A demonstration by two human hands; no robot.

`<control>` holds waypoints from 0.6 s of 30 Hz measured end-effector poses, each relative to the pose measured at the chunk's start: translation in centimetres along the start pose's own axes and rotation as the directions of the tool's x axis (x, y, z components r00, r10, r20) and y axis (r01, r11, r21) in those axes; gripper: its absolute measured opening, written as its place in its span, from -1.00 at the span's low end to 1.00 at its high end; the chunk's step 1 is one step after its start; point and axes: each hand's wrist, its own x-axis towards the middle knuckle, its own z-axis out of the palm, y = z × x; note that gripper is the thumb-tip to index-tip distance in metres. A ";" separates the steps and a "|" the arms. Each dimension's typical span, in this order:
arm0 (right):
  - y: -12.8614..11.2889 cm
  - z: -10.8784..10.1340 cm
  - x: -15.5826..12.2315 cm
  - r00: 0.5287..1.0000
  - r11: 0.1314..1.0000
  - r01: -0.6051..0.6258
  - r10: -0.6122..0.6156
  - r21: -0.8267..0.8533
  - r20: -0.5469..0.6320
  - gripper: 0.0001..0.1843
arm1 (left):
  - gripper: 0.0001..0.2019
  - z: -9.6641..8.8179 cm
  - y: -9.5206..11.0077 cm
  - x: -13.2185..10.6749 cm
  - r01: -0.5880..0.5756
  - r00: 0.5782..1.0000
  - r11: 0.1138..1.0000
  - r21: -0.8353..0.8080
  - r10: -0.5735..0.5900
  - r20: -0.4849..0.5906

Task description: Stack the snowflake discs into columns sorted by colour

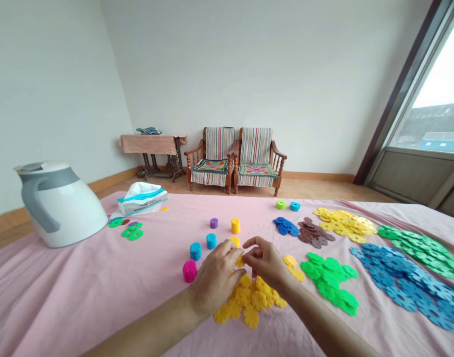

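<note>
Both hands meet over a loose pile of yellow flower-shaped plastic discs [251, 315]. One yellow disc [240, 261] shows between them. My left hand [215, 277] curls around its left side, the thumb below and the fingers above, partly hiding it. From the right, my right hand [267, 260] pinches at the disc's edge with thumb and forefinger. Just beyond the fingertips stands a short yellow stack [234, 241], with a taller yellow stack [235, 226] behind. Left of my left hand stand a magenta stack [190, 271] and two blue stacks [195, 251]; a small purple stack [214, 223] is farther back.
To the right lie heaps of bright green discs [331, 280], blue discs [409, 282], brown discs [314, 233] and more yellow discs [344, 223]. A white kettle [69, 208] and a tissue box [143, 200] stand at left on the pink cloth [100, 297]. Two chairs [256, 153] are beyond.
</note>
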 end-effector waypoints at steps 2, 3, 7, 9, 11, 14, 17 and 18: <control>0.3 0.1 0.1 1.000 1.000 -0.002 0.002 0.013 0.011 -0.77 | -0.81 0.2 -0.1 0.1 -0.004 1.000 1.000 -0.006 0.004 0.008; 0.3 0.1 0.1 1.000 1.000 -0.005 0.005 0.020 0.014 -0.77 | -0.84 0.2 -0.2 0.2 -0.005 1.000 1.000 -0.009 0.006 0.016; 0.2 0.1 0.4 1.000 1.000 0.001 -0.002 0.021 0.028 -0.78 | -0.91 -0.1 -0.6 1.2 -0.016 0.998 1.000 0.009 0.016 0.058; 0.2 -0.5 0.7 0.998 0.998 0.050 -0.051 -0.032 -0.029 -0.78 | -0.90 -0.8 -1.2 2.3 -0.022 0.999 0.998 0.057 0.020 0.047; 0.6 -1.6 1.1 0.979 0.984 0.101 -0.125 -0.150 -0.161 -0.79 | -0.85 -1.7 -2.1 3.8 -0.011 0.999 0.991 0.134 0.006 0.035; 1.8 -3.3 1.8 0.926 0.934 0.079 -0.198 -0.347 -0.321 -0.82 | -0.81 -2.7 -3.8 6.3 -0.048 0.989 0.972 0.231 0.014 0.147; 3.0 -4.4 2.3 0.913 0.891 0.059 -0.231 -0.450 -0.337 -0.83 | -0.80 -2.9 -5.1 8.0 -0.109 0.968 0.968 0.225 0.052 0.245; 3.2 -4.5 2.4 0.912 0.881 0.061 -0.240 -0.469 -0.333 -0.84 | -0.79 -2.7 -5.4 8.3 -0.129 0.959 0.967 0.219 0.065 0.276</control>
